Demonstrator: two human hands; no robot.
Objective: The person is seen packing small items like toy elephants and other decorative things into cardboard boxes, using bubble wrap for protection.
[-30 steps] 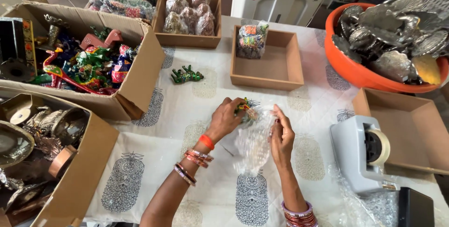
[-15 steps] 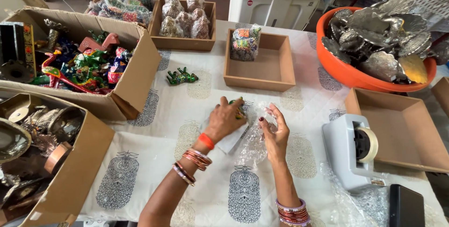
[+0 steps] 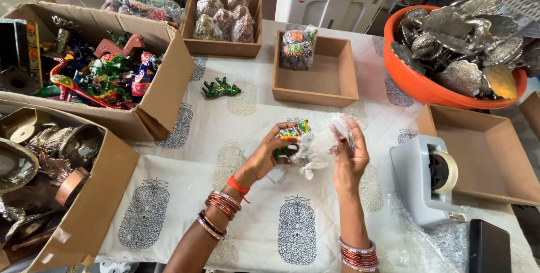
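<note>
The left hand [image 3: 269,157] is closed around a small painted figurine [image 3: 291,133], held just above the printed tablecloth [image 3: 185,188]. The right hand [image 3: 349,157] pinches the far side of a clear plastic bag [image 3: 320,146], fingers curled on the film. The figurine sits at the bag's left end, its long axis pointing right toward the bag. The left hand is nearer to it.
</note>
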